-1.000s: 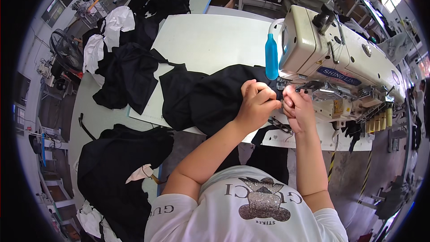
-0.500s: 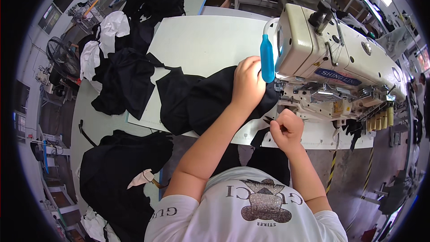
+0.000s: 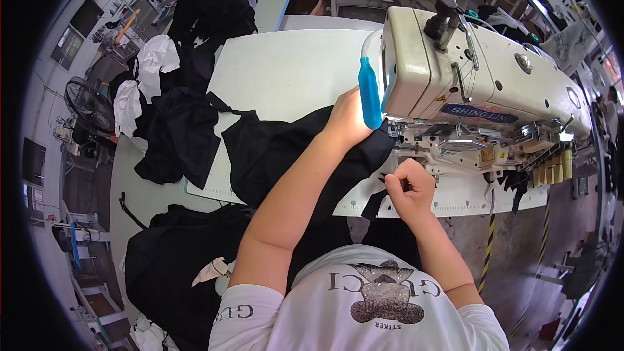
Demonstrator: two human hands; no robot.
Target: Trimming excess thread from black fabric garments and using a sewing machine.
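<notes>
On the pale table of the sewing machine (image 3: 416,75) lies a piece of black fabric (image 3: 276,156), its right end close to the presser foot area. My left hand (image 3: 350,118) rests on top of it near that end. A blue-sleeved lever (image 3: 370,94) hides most of the fingers of this hand. Just in front of the machine, my right hand (image 3: 413,190) is closed around thread snips (image 3: 382,177), whose dark pointed tips stick out to the left. Beneath those tips a narrow black fabric strip (image 3: 373,205) hangs over the table's front edge.
Black cloth (image 3: 179,133) and white pieces (image 3: 156,65) are heaped to the left. More black fabric (image 3: 175,266) lies at the near left. A fan (image 3: 88,101) stands beyond. Yellow thread cones (image 3: 552,170) sit at the machine's right. Several black scraps hang below the machine.
The view has shifted a little. Relative to the machine, my left hand and the black fabric have moved slightly rightward, and more fingers are behind the lever. My right hand keeps its closed grip.
</notes>
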